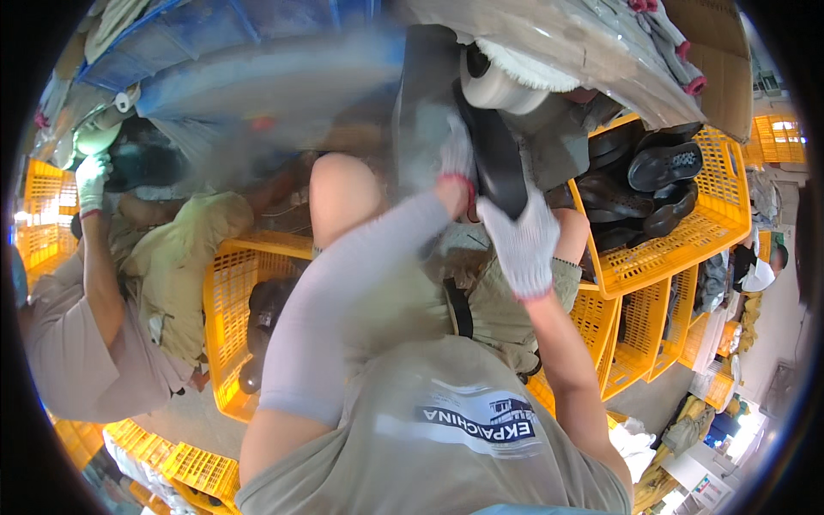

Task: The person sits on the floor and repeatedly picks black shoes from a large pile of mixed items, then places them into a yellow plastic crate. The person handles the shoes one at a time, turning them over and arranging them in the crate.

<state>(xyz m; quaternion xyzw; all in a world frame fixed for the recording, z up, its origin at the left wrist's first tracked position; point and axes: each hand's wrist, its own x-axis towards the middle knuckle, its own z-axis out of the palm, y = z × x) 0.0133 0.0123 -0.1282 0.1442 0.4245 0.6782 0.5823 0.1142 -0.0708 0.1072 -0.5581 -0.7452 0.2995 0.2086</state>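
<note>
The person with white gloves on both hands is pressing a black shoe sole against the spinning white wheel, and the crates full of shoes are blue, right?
Not quite: the crates holding shoes are yellow, not blue, as the head view shows. The rest holds: both gloved hands, left hand and right hand, hold the black shoe sole by the white wheel.

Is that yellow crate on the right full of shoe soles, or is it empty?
Partly filled. The yellow crate holds a pile of black shoe soles toward its back, while bare mesh floor shows at the front.

shoe soles (652, 172) lie in a crate (687, 240) right of the hand-held sole (498, 163).
</note>
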